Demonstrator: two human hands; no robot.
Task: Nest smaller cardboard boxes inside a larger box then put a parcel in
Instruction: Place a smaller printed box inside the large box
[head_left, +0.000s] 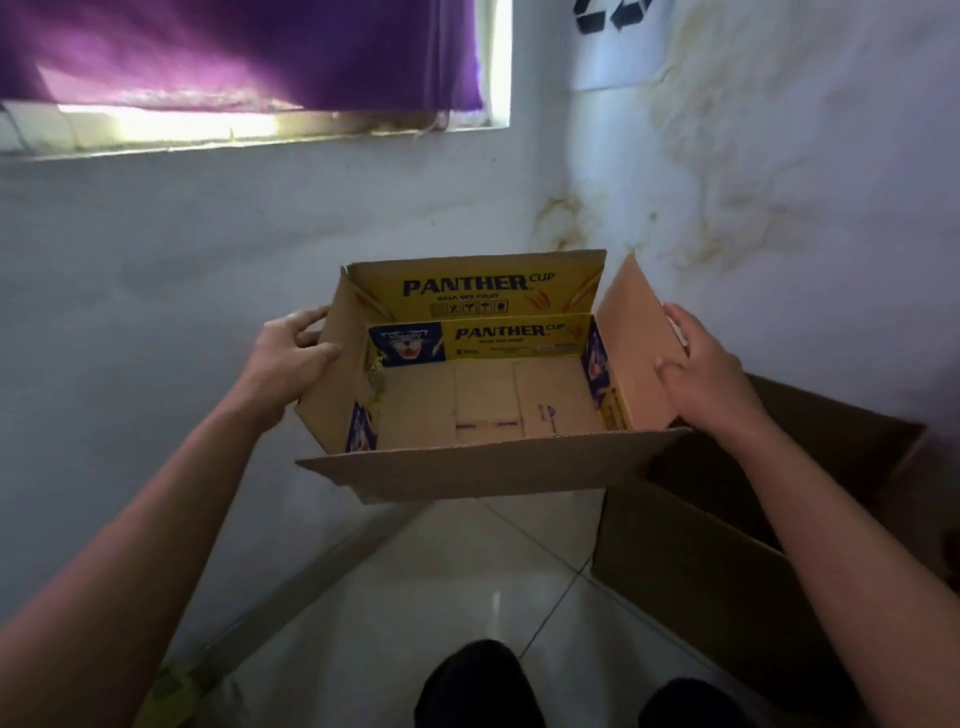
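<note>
Stained white walls meet in a corner up top, with a purple curtain (234, 52) over the window at upper left and pale floor tiles (467, 582) at the bottom. Mid-frame, an open Panther Cup box (488, 400) is held up in the air, flaps out, nothing inside. Left hand (296, 353) has its fingers (311, 318) curled round the left flap, thumb on the inner face. Right hand (701, 364) pinches the right flap the same way. At right, a bigger brown box (691, 561) sits open on the floor, just below.
</note>
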